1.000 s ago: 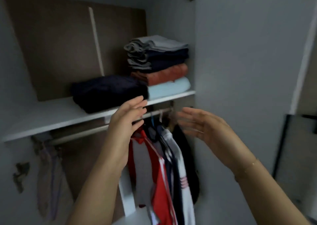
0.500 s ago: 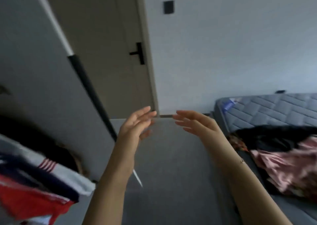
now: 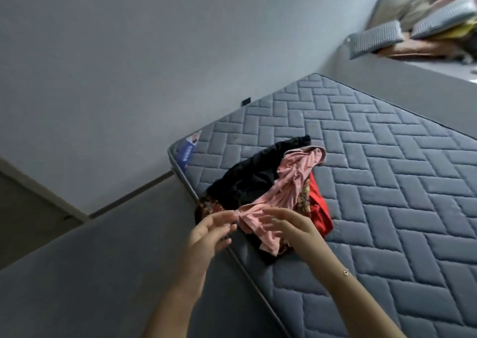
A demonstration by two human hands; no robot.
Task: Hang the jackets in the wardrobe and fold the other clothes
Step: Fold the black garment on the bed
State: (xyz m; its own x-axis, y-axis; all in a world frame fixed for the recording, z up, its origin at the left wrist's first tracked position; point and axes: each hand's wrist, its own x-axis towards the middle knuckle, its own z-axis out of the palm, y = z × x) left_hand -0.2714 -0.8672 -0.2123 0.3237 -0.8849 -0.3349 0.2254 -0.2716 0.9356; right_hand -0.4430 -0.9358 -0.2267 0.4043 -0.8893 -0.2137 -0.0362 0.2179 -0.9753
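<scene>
Since the earlier frame the view has swung from the wardrobe and door to the grey quilted mattress (image 3: pixel 374 183), and both hands now reach toward the heap of clothes near its front-left corner. The left hand (image 3: pixel 209 230) is loosely open, fingers nearly straight, holding nothing; the right hand (image 3: pixel 289 225) is likewise relaxed and empty, just short of the crumpled pink pleated garment (image 3: pixel 284 195). That piece lies on top of a black garment (image 3: pixel 253 175), with a red cloth (image 3: pixel 318 208) and a dark floral fabric (image 3: pixel 209 206) beneath. Best, I judge, to pinch the pink piece at two separated edge points and lift it clear, so the pieces below do not drag toward the mattress edge.
</scene>
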